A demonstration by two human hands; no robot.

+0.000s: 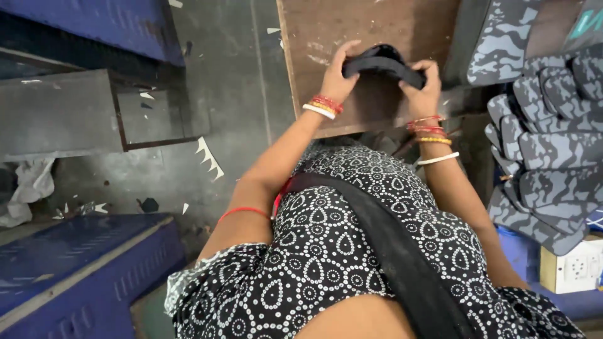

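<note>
Black strap (383, 63) pinched in both our hands' grip, left hand (338, 74), right hand (422, 91); bend it harder over the table (326, 37) and it may spring loose.

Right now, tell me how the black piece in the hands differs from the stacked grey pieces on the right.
The black piece is plain dark; the stacked grey pieces carry a pale wavy pattern. The black piece is single, gripped by left hand and right hand over the brown board; the grey pieces lie overlapped, untouched.

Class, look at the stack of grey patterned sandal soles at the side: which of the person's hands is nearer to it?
Right. The right hand grips the black strap at the end toward the stack of grey patterned soles; the left hand grips the far end.
</note>
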